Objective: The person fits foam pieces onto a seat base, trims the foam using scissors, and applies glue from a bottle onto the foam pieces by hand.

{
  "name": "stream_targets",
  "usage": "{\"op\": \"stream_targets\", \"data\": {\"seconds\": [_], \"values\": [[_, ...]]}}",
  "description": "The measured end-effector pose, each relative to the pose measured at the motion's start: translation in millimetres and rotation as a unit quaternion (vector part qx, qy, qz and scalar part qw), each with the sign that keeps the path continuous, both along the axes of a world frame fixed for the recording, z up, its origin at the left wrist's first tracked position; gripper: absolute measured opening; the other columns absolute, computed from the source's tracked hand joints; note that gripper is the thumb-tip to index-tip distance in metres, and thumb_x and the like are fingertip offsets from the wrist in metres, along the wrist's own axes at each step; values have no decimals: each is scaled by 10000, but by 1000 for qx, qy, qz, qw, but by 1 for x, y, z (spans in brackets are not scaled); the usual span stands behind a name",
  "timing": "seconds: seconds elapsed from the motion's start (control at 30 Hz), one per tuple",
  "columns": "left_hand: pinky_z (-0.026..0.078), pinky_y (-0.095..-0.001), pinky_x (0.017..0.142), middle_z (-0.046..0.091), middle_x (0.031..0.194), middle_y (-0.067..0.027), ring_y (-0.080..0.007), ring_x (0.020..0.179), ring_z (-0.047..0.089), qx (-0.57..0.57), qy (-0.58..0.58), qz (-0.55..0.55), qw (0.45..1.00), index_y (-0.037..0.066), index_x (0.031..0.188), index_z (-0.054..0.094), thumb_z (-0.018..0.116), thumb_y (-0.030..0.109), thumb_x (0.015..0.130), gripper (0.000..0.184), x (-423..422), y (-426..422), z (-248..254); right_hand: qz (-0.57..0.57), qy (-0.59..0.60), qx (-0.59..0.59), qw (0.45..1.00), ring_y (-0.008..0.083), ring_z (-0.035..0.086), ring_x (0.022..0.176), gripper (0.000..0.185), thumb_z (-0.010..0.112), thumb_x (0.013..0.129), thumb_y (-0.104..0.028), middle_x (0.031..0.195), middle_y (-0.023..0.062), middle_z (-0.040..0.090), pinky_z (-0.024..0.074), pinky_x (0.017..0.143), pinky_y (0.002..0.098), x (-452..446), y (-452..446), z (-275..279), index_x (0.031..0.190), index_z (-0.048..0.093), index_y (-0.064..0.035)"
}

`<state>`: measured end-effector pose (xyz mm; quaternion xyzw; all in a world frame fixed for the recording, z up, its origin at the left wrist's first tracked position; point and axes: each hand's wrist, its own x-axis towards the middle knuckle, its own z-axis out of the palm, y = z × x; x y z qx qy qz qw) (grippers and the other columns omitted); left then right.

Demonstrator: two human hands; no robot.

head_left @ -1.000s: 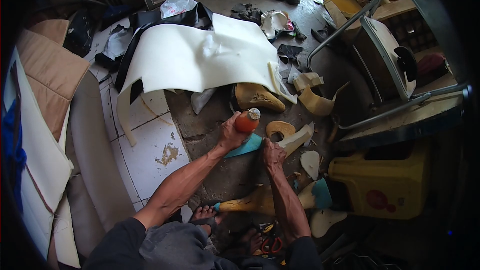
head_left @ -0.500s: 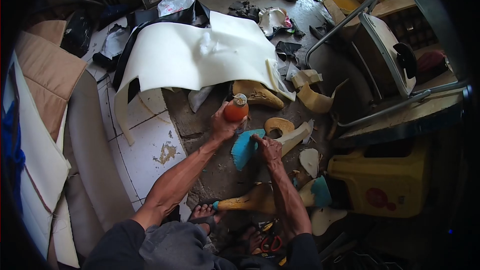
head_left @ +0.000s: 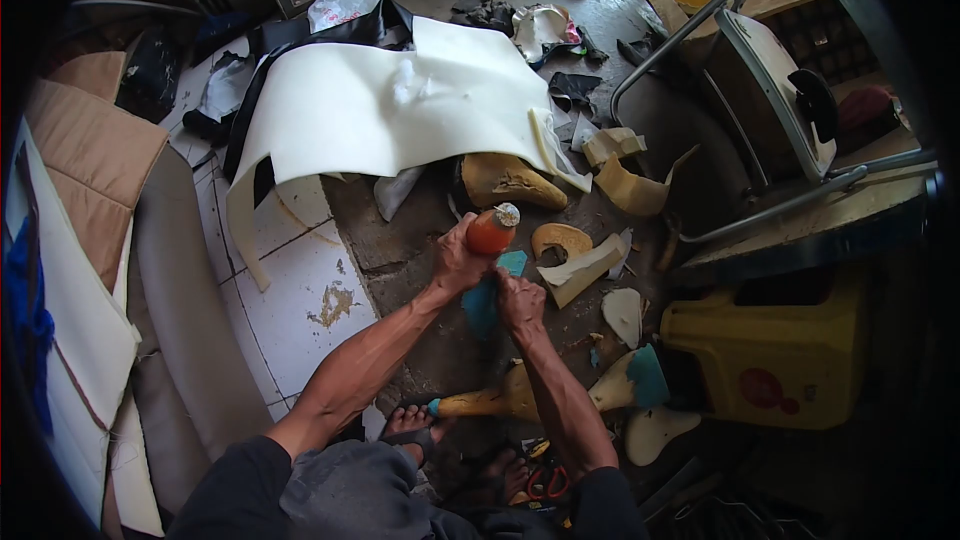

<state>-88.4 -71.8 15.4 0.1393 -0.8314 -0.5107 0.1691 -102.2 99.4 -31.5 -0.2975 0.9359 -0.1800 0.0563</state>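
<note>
An orange bottle [head_left: 491, 230] with a crusted, pale top is wrapped in the fingers of my left hand [head_left: 461, 258]. Just below it, my right hand [head_left: 522, 302] has its fingers closed at the edge of a turquoise piece [head_left: 482, 308]. That piece lies partly hidden beneath both hands, close to the bottle's base. To the right are a tan ring-like foam piece [head_left: 561, 240] and a pale curved offcut [head_left: 585, 272]. A yellowish leg-shaped form [head_left: 480, 404] with turquoise ends passes under my right forearm.
A large white foam sheet [head_left: 370, 110] lies ahead over dark material. The yellow plastic stool [head_left: 765, 355] is on its side at the right, below a metal-framed chair [head_left: 780, 90]. Scissors [head_left: 548, 483] lie near my feet. Beige padded panels [head_left: 95, 160] stand at the left.
My left hand with the bottle first moved up and left, then came back right and tilted the bottle over the turquoise piece. My right hand moved slightly left and down.
</note>
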Motion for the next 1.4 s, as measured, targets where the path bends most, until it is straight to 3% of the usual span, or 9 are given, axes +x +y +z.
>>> {"op": "stream_targets", "data": {"seconds": [0.2, 0.33, 0.47, 0.57, 0.87, 1.1, 1.13, 1.2, 1.4], "values": [[565, -414, 790, 688, 995, -137, -353, 928, 713, 3, 25, -22, 999, 90, 1146, 618, 880, 323, 772, 512, 3, -3, 0, 126, 26, 30, 991, 333, 726, 734, 209, 477, 958, -108, 821, 173, 732, 550, 606, 447, 41, 14, 9, 1050, 665, -106], [564, -410, 793, 698, 991, -132, -350, 940, 716, 3, 21, -25, 999, 96, 1139, 622, 883, 325, 771, 506, 6, -4, 5, 36, -37, 100, 994, 341, 731, 751, 282, 479, 1041, -212, 841, 172, 732, 554, 632, 440, 28, 29, 51, 1060, 759, -181], [566, -423, 796, 710, 979, -130, -370, 948, 709, 25, 13, -23, 999, 102, 1130, 618, 886, 338, 763, 512, 4, -2, 7, -134, 17, -252, 958, 334, 732, 772, 160, 649, 971, -211, 877, 163, 729, 554, 661, 422, -6, 8, 143, 1084, 744, -150], [566, -439, 796, 712, 981, -138, -389, 959, 700, 6, 5, -22, 1000, 105, 1118, 611, 884, 338, 760, 508, 4, -1, 3, -60, 85, -300, 948, 336, 731, 793, 189, 655, 952, -163, 903, 161, 733, 560, 678, 425, -26, -8, 185, 1125, 730, -163], [558, -467, 783, 701, 986, -171, -424, 943, 683, -2, 36, -9, 999, 102, 1116, 596, 854, 317, 763, 487, -1, -5, -7, 27, -7, -78, 997, 338, 727, 819, 233, 648, 958, -266, 899, 142, 744, 552, 682, 417, -14, -34, 216, 1139, 745, -156], [567, -405, 875, 724, 1072, -92, -263, 1003, 716, 52, -45, 26, 997, 147, 1346, 583, 867, 399, 760, 697, -16, -18, -7, -112, -197, -26, 974, 415, 706, 899, 284, 624, 964, -371, 925, 188, 733, 554, 778, 493, 27, -17, 74, 1182, 741, -233], [589, -447, 813, 721, 1007, -138, -374, 939, 717, 25, -14, 61, 998, 175, 1260, 604, 854, 459, 734, 648, -18, -18, -12, -113, -199, -28, 973, 415, 706, 899, 284, 624, 964, -371, 925, 188, 733, 554, 778, 493, 32, -22, 61, 1182, 741, -233], [588, -448, 824, 721, 1016, -136, -369, 946, 718, 95, -12, 58, 994, 182, 1286, 598, 846, 467, 742, 663, -21, -19, -22, -181, -147, -24, 972, 397, 717, 846, 282, 590, 976, -389, 914, 192, 728, 545, 734, 498, 42, -29, 38, 1149, 743, -226], [594, -403, 831, 722, 1052, -110, -277, 946, 728, 46, -17, 68, 996, 178, 1348, 581, 862, 382, 764, 678, -17, -16, -12, -15, -80, -42, 996, 391, 714, 786, 200, 516, 929, -194, 863, 174, 715, 533, 649, 515, 76, -39, 1, 1063, 658, -149]]}}
